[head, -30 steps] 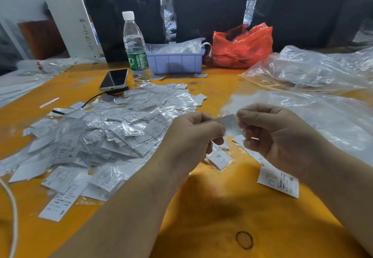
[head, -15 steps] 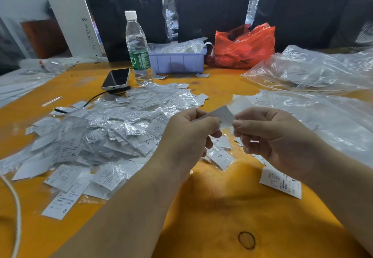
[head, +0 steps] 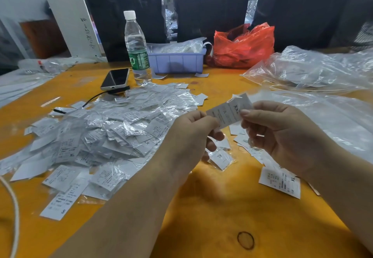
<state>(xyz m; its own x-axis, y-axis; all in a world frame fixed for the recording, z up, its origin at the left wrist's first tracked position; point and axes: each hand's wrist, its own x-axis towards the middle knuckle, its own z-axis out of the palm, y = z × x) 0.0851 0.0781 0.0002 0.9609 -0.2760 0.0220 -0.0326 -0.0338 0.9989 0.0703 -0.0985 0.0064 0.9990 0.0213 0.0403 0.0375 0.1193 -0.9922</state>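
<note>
White size tag (head: pixel 229 110) pinched at opposite ends by left hand (head: pixel 191 134) and right hand (head: pixel 282 136), lifted above yellow table (head: pixel 212 207)

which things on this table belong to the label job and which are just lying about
In the job: small white printed label, pinched by the left hand and right hand; big heap of white labels in clear sleeves; loose white XL label near the right wrist.
Lying about: clear plastic water bottle with green wrap; dark smartphone; red plastic bag; thin dark ring.

Water bottle (head: pixel 137 51) beside phone (head: pixel 115 79) — blue bin (head: pixel 177 62), red bag (head: pixel 244 45)
</note>
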